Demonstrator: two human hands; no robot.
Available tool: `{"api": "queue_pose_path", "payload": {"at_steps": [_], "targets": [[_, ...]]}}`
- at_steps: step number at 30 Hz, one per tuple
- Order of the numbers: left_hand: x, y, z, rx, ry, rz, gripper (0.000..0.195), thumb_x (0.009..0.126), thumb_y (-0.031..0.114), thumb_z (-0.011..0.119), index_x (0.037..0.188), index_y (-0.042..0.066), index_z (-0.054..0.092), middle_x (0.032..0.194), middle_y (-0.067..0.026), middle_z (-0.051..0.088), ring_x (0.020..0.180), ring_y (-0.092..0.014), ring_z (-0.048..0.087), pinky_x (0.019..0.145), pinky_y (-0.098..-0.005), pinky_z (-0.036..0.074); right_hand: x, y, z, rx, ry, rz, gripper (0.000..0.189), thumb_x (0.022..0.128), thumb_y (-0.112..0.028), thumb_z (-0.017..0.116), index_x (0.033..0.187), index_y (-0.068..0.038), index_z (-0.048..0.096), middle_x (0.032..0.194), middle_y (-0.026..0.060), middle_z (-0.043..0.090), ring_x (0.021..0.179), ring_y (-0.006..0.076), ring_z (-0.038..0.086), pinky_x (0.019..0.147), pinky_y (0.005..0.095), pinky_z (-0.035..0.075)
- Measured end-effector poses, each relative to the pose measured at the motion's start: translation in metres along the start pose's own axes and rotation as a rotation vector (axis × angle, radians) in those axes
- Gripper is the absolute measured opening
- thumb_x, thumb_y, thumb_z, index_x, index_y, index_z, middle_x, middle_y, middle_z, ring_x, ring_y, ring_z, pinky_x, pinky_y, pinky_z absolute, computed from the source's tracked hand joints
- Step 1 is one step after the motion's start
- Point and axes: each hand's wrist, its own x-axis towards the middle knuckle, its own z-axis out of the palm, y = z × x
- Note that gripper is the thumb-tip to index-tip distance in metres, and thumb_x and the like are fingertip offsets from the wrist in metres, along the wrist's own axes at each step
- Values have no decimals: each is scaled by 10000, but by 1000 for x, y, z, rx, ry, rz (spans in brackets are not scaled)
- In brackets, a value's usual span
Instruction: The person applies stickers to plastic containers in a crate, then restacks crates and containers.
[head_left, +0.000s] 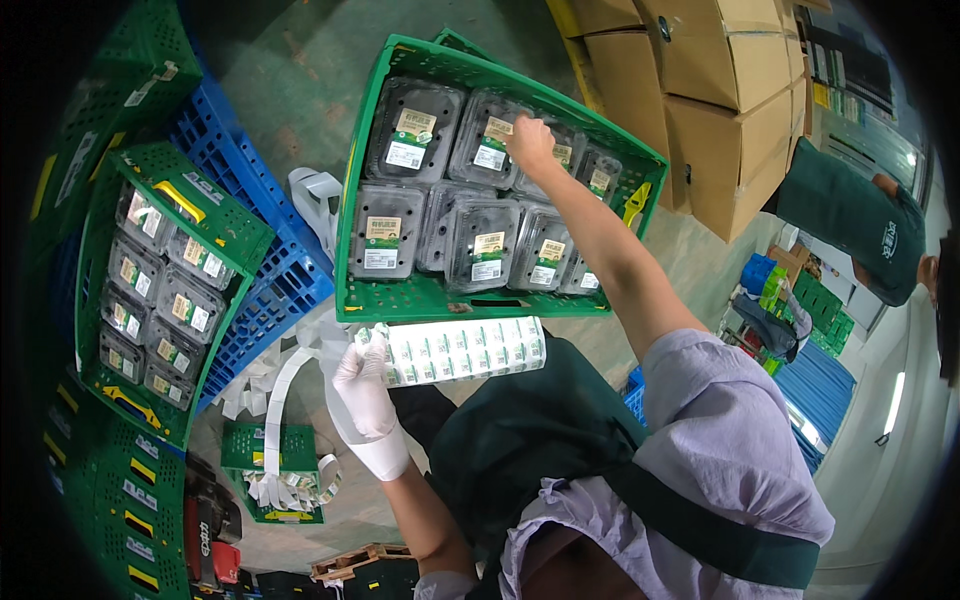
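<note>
My left hand, in a white glove, grips the left end of a sheet of small green and white stickers, which lies along the near side of a green plastic crate. Inside the crate stand several clear plastic clamshell boxes, each bearing a printed label; their dark contents are hard to make out. My bare right hand is at the label of a clamshell box in the far row, fingers bent down to it. Whether a sticker is between those fingers cannot be seen.
Another green crate of labelled boxes stands at left by a blue plastic pallet. Cardboard boxes are stacked at upper right. Strips of backing paper hang towards a small green crate. A person is at far right.
</note>
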Motion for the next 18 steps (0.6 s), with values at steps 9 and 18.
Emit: {"api": "queue_pose_path", "payload": {"at_steps": [9, 18], "targets": [[-6, 15, 14, 48, -50, 58, 133, 840, 50, 587, 944, -10, 646, 831, 2, 622, 733, -30, 522, 673, -173, 409, -26, 77, -48, 445, -153, 258, 301, 649, -244, 745, 734, -2, 589, 714, 93, 650, 525, 140, 613, 494, 277, 508], [-3, 6, 34, 11, -88, -17, 118, 842, 39, 575, 920, -13, 646, 843, -7, 623, 738, -35, 531, 679, -173, 410, -28, 131, 5, 534, 16, 117, 206, 650, -62, 702, 790, -10, 559, 682, 97, 640, 596, 189, 634, 502, 308, 510]]}}
